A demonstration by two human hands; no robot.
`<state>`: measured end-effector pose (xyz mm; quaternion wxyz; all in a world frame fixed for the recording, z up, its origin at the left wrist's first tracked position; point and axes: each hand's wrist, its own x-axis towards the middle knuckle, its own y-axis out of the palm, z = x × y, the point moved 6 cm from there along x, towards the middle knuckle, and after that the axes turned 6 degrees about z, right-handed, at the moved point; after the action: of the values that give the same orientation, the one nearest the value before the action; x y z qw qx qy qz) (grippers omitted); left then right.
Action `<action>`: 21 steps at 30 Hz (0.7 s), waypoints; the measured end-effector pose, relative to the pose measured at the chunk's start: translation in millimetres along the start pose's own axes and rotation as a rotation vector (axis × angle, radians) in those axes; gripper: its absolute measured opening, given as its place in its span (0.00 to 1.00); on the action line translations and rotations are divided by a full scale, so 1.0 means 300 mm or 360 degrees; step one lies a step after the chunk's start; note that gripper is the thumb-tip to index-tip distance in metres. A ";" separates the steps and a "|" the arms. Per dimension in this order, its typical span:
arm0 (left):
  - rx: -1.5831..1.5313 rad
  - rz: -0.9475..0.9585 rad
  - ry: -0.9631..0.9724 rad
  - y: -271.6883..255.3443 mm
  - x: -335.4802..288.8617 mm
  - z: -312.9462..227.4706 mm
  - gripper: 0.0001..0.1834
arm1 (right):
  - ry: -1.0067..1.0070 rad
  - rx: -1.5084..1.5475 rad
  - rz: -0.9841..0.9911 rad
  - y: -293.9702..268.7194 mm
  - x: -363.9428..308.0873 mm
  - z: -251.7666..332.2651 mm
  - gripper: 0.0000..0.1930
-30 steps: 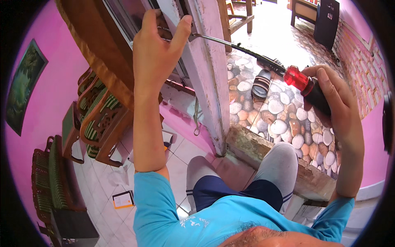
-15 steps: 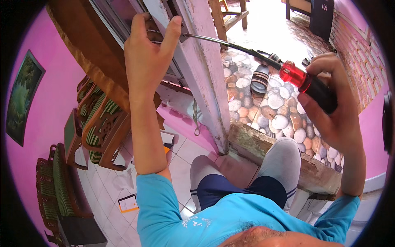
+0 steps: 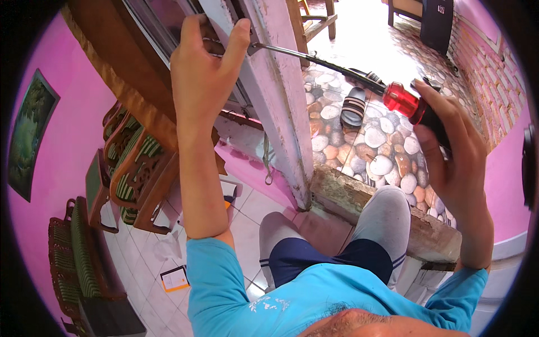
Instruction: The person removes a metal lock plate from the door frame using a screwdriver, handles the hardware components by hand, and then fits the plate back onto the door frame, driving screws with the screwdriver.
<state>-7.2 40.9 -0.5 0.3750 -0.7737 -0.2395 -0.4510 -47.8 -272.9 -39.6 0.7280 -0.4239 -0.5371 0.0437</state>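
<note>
My right hand (image 3: pixel 457 140) is closed round the black end of a screwdriver (image 3: pixel 400 101) with a clear red collar and a long thin shaft. The shaft points left, and its tip meets a small metal plate (image 3: pixel 254 48) on the edge of a white, worn wooden door frame (image 3: pixel 283 106). Beside the tip, my left hand (image 3: pixel 205 73) grips the frame, its thumb along the edge and its fingers curled on the other side. Those fingertips are partly hidden, and any screw at the tip is too small to make out.
A brown curtain (image 3: pixel 120 73) hangs left of my left arm. Below it stand carved wooden chairs (image 3: pixel 137 168) with striped cushions. A stone-edged step (image 3: pixel 359 194) lies by my knees. Beyond, a sandal (image 3: pixel 353 108) rests on a pebble-patterned floor (image 3: pixel 382 140).
My right hand's fingers have shifted and re-spread on the screwdriver's handle, with the forefinger now straighter. The screwdriver's tip stays at the plate, and my left hand holds its place.
</note>
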 end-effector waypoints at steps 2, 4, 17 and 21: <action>0.0018 0.0020 0.0007 0.005 0.000 -0.001 0.24 | 0.0595 0.0744 0.0320 -0.005 0.019 -0.071 0.15; 0.0053 -0.0010 -0.0030 -0.003 -0.007 -0.001 0.25 | 0.1030 0.1448 0.0614 0.050 -0.005 -0.090 0.15; 0.0025 0.0033 0.0001 0.004 0.002 0.000 0.25 | 0.1337 0.1774 0.0435 0.085 -0.017 -0.148 0.14; -0.0025 -0.0012 -0.0021 -0.004 -0.011 0.020 0.25 | 0.0496 0.0949 0.0464 0.057 0.004 -0.061 0.14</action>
<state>-6.5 46.4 -4.7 0.3656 -0.7787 -0.2412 -0.4492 -25.7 -271.8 -51.4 0.8787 -0.2666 -0.3174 0.2366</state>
